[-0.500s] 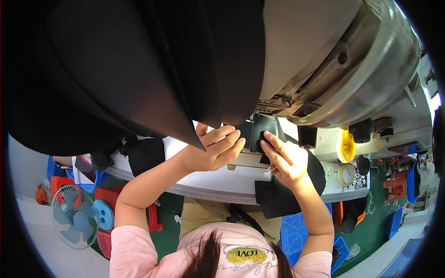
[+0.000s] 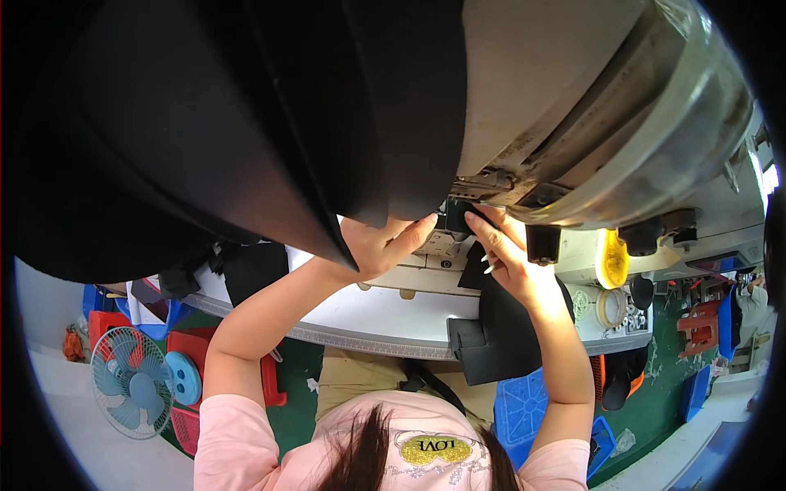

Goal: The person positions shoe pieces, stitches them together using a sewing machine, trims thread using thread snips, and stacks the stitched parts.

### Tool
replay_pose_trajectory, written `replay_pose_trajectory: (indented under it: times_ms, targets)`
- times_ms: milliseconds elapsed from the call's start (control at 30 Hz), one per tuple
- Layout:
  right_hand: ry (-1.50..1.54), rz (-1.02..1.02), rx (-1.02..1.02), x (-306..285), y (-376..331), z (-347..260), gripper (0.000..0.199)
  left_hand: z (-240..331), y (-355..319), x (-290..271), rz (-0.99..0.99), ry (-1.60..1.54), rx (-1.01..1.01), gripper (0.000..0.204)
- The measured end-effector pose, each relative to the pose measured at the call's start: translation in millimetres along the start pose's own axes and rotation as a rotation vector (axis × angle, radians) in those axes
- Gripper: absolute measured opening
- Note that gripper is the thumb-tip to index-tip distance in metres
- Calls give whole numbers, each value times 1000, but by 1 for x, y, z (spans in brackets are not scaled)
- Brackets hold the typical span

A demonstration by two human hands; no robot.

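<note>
Below the head of a sewing machine (image 2: 565, 123), a small black sheet piece (image 2: 458, 216) lies at the stitching area. My left hand (image 2: 377, 245) is closed at the left edge of this piece, its thumb tip against it. Large black sheets in the foreground hide part of its fingers. My right hand (image 2: 509, 254) reaches in from the right, fingertips on the right side of the piece. Thin silver tips (image 2: 489, 264) poke out from its curled fingers; the tool's kind is hidden. Under the right hand a larger black sheet (image 2: 508, 327) hangs over the table's front edge.
The white table (image 2: 385, 315) has a ruler strip along its front edge. Large black sheets (image 2: 246, 123) fill the upper left. Right of the machine stand a yellow oval part (image 2: 612, 259) and a tape roll (image 2: 611, 309). A fan (image 2: 135, 383) stands lower left.
Both hands have moved farther in under the machine head, and the black piece between them has moved away with them. More of the machine's metal plate shows. The hanging black sheet has shifted slightly.
</note>
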State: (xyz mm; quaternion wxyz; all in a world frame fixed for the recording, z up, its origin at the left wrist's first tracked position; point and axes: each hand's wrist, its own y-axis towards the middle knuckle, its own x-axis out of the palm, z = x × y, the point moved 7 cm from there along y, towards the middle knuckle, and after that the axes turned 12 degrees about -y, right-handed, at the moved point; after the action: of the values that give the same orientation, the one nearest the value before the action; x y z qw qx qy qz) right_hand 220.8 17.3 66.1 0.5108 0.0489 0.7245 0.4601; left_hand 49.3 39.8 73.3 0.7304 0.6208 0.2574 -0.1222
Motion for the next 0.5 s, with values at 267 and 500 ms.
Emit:
replay_pose_trajectory:
  times_ms: [267,500]
  targets:
    - [-47,-138,134,15,-10,25,39,-42,-27,12,68,-126,-224,25]
    - [-17,-50,169,-27,-24,26,27,-112,-50,25,102,-315,-548,24]
